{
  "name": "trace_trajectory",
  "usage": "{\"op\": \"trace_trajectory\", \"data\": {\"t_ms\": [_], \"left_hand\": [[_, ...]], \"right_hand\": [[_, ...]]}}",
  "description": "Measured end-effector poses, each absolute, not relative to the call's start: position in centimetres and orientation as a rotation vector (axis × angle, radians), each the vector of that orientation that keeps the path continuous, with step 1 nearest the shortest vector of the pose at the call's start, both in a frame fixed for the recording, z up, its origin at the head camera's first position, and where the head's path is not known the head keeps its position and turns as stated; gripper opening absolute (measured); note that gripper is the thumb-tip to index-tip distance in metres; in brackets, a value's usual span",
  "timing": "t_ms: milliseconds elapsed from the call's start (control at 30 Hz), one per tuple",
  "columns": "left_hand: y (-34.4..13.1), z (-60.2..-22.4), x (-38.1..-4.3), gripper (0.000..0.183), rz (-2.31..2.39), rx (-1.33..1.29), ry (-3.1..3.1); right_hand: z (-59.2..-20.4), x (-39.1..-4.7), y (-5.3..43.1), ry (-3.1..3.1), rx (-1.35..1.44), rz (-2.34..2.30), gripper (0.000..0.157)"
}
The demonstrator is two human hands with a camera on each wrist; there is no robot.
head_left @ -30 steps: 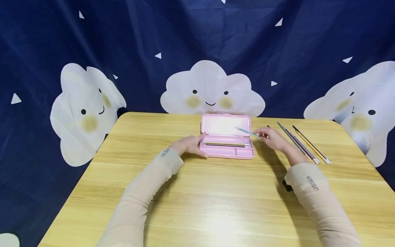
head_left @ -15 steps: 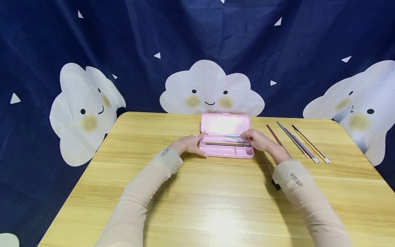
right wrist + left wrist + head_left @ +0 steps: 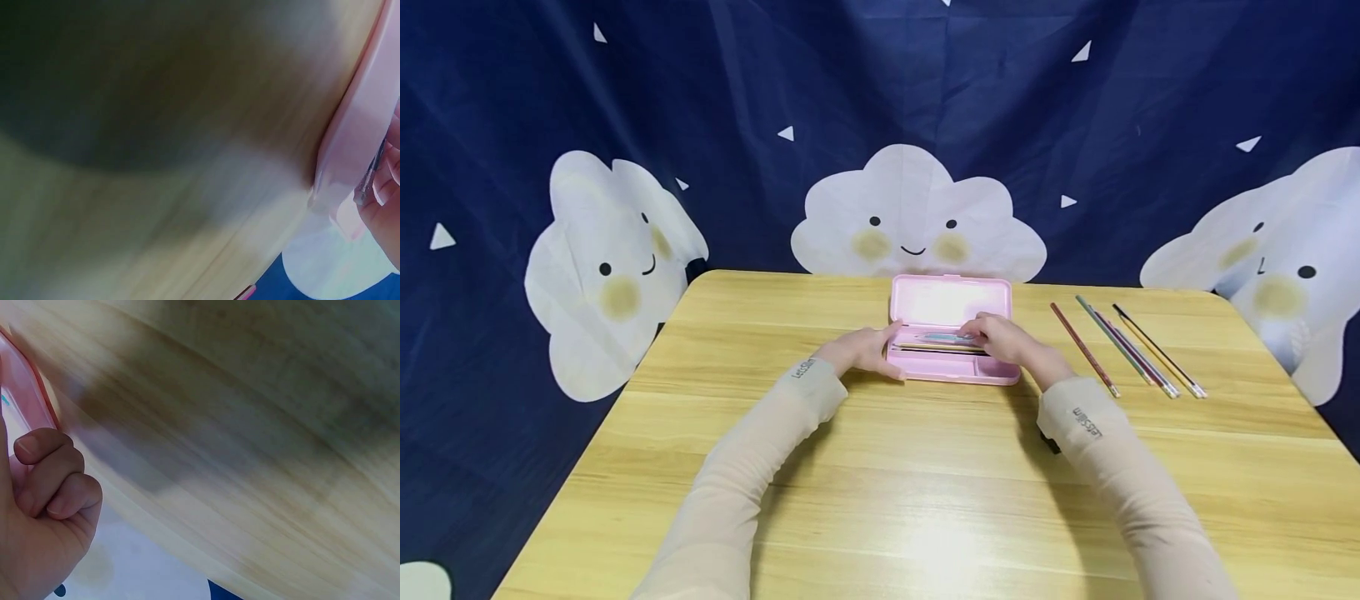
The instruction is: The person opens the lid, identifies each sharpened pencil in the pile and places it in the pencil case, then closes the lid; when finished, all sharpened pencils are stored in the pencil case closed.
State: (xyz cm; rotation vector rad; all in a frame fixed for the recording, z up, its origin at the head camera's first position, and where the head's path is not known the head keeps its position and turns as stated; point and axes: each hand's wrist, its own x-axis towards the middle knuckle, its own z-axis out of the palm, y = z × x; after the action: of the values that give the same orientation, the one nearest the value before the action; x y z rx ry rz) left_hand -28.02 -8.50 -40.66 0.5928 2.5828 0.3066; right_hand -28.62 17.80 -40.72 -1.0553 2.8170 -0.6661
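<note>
An open pink pencil case lies on the table with its lid raised at the back. My left hand grips the case's left end; the left wrist view has several curled fingers beside the pink wall. Over the long rear compartment, my right hand pinches a light-blue pencil near its right end. Yellow and black pencils lie just in front of it. In the right wrist view, a pencil end shows at the hand, partly hidden behind the case wall.
To the right of the case lie a red pencil, a green pencil, purplish pencils and a black pencil. A dark blue cloth with smiling clouds hangs behind the wooden table.
My right hand has carried the light-blue pencil leftward and down, from the case's right side into its rear compartment. My left hand stays at the left end.
</note>
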Motion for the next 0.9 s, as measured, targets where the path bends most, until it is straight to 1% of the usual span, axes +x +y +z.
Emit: {"op": "trace_trajectory", "data": {"t_ms": [333,467,700,900], "left_hand": [[-8.5,-40.8,-28.2,0.11,0.302,0.598,2.597],[-8.5,-40.8,-28.2,0.11,0.295,0.594,2.596],[-8.4,-40.8,-28.4,0.112,0.333,0.583,2.582],[-8.5,-40.7,-28.3,0.111,0.342,0.583,2.573]], "right_hand": [[-41.0,-28.7,16.4,2.863,-1.028,-0.538,0.031],[-41.0,-28.7,16.1,2.882,-1.029,-0.483,0.029],[-40.8,-28.4,15.6,2.918,-0.941,-0.317,0.028],[-40.9,-28.2,15.4,2.888,-1.0,-0.318,0.029]]}}
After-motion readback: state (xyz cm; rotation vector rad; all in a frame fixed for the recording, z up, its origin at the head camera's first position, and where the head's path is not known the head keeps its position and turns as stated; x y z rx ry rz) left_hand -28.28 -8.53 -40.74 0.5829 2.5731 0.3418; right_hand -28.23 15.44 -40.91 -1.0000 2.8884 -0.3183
